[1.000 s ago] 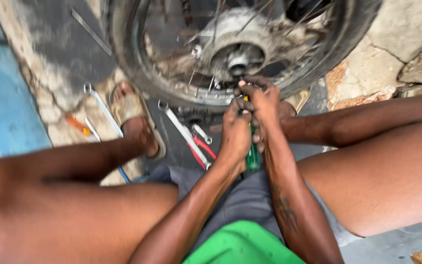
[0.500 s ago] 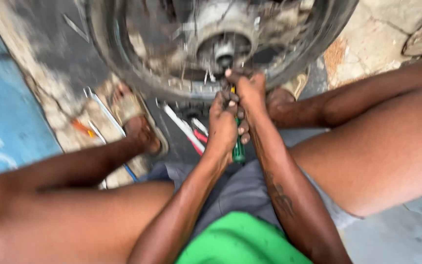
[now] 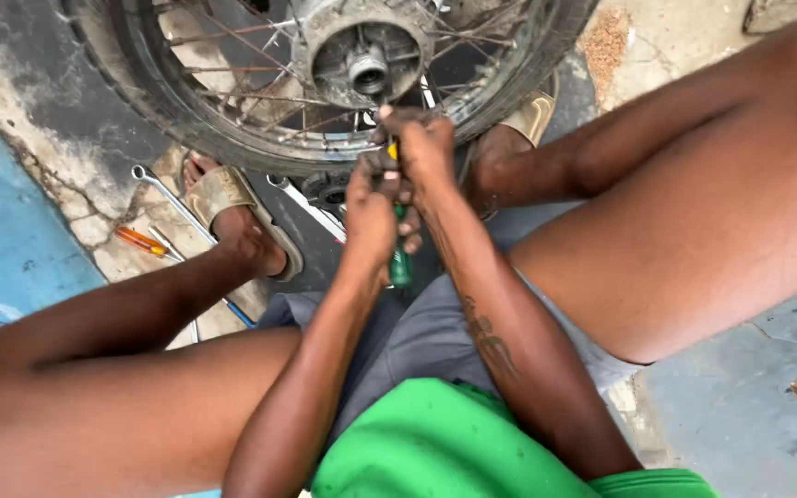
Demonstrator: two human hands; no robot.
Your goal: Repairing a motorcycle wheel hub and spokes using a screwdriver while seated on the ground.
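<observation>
Cracked concrete, part grey and part painted blue, is lying under a seated person who is working between spread knees on a spoked motorcycle wheel standing upright just beyond the feet. Both hands are wrapping one tool: the left hand is closing around the green handle of a screwdriver, while the right hand is pinching higher up, near the yellow collar of the shaft, guiding the tip toward the hub. The tip itself is hiding behind the right fingers, so whether it is seated in anything cannot be told. To do this well, the upper hand is best acting only as a guide, keeping the shaft in line with the hub, while the lower hand is supplying the push or twist; any sideways lean is likely to make the tip slip off toward the spokes just above the grip. Sandalled feet are bracing the tyre on either side, which seems to be steadying it. Left of the grip, a long spanner and an orange-handled tool are lying on the ground, well apart from both hands.
</observation>
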